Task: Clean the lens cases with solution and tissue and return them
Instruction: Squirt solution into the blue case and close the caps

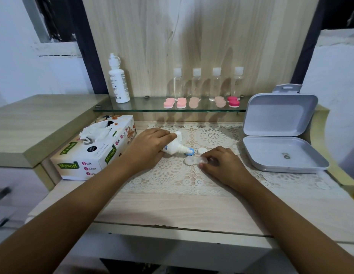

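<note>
My left hand (150, 145) grips a small white solution bottle (175, 148), lying tilted with its nozzle pointing right, toward a blue cap (190, 151). A clear open lens case (196, 160) lies on the lace mat (172, 175). My right hand (221, 165) pinches the case's right end. A white cap (202, 150) lies just behind the case. A tissue box (93, 153) stands to the left, a tissue sticking out of its top.
A glass shelf (148, 106) carries a tall white bottle (118, 80), several clear small bottles (197, 84) and several pink lens cases (181, 103). An open grey plastic box (279, 135) sits at the right. The desk's front edge (172, 226) runs below my forearms.
</note>
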{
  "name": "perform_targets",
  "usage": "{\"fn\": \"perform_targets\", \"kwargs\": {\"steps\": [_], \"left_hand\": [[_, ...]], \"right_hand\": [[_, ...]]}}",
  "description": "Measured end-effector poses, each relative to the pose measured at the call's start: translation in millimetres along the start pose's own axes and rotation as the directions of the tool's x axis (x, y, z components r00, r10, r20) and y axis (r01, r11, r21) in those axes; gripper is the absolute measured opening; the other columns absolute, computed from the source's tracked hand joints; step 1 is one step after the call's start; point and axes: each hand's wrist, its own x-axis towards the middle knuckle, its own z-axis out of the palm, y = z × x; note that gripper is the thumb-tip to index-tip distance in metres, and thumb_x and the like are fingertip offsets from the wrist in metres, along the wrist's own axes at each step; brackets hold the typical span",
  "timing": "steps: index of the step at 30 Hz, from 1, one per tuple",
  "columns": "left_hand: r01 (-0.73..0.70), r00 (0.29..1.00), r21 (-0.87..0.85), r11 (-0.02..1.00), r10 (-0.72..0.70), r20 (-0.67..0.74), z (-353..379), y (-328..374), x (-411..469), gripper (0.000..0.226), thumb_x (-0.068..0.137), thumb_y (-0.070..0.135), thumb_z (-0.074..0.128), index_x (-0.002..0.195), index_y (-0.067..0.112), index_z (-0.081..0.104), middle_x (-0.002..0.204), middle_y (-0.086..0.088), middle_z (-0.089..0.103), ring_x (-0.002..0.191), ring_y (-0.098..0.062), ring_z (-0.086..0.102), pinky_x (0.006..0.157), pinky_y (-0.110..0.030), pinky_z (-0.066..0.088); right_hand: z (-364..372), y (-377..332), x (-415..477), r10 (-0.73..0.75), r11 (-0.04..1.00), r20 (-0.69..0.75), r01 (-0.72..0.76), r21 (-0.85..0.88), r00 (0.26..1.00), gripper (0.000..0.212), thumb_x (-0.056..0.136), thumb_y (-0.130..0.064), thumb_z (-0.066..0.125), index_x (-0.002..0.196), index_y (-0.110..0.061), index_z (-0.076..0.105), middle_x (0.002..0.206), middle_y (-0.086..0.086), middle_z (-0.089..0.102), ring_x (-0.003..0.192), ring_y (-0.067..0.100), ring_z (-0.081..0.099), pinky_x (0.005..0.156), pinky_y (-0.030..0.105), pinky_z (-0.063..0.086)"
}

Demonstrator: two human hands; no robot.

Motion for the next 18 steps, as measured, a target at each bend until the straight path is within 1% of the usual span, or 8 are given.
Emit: {"fn": "perform_targets", "kwargs": {"steps": [3, 7, 12, 18], "left_hand": [[0.003, 1.0, -0.021, 1.0, -0.004, -0.014, 0.6, 3.2, 4.6, 0.059, 0.057, 0.002, 0.082, 0.113, 0.005, 0.064, 0.102, -0.011, 0.069, 0.092, -0.029, 0.065, 0.08, -0.039, 0.051], [-0.029, 0.999, -0.038, 0.999, 0.028, -0.022, 1.7, 9.5, 11.8, 0.059, 0.057, -0.001, 0.081, 0.113, 0.005, 0.064, 0.102, -0.01, 0.069, 0.093, -0.03, 0.065, 0.081, -0.039, 0.05], [-0.062, 0.998, -0.043, 0.997, 0.062, -0.012, 7.2, 15.0, 16.5, 0.057, 0.06, -0.002, 0.077, 0.114, 0.006, 0.062, 0.103, -0.011, 0.068, 0.093, -0.031, 0.063, 0.079, -0.041, 0.05], [-0.093, 0.996, -0.055, 0.994, 0.092, -0.019, 10.0, 16.9, 15.3, 0.046, 0.067, 0.0, 0.073, 0.112, 0.006, 0.064, 0.102, -0.01, 0.068, 0.091, -0.031, 0.063, 0.079, -0.038, 0.049]], "right_hand": [[-1.0, 1.1, 0.8, 0.009, 1.0, 0.013, -0.009, 0.015, 1.0, 0.031, 0.082, -0.039, 0.064, 0.109, -0.024, 0.066, 0.11, -0.001, 0.058, 0.109, 0.019, 0.047, 0.095, 0.035, 0.038], [-2.0, 0.8, -0.1, -0.006, 1.0, 0.007, 0.006, 0.029, 1.0, 0.026, 0.082, -0.038, 0.065, 0.103, -0.023, 0.067, 0.104, -0.002, 0.058, 0.104, 0.019, 0.048, 0.09, 0.034, 0.039], [-2.7, 0.3, 0.7, -0.02, 1.0, 0.0, 0.02, 0.02, 1.0, 0.026, 0.081, -0.038, 0.065, 0.101, -0.022, 0.068, 0.096, -0.003, 0.055, 0.1, 0.02, 0.049, 0.087, 0.034, 0.04], [-2.9, 1.0, 0.6, -0.018, 0.999, 0.005, 0.017, 0.026, 1.0, 0.029, 0.081, -0.04, 0.066, 0.105, -0.024, 0.068, 0.103, -0.001, 0.059, 0.103, 0.019, 0.048, 0.09, 0.036, 0.04]]}}
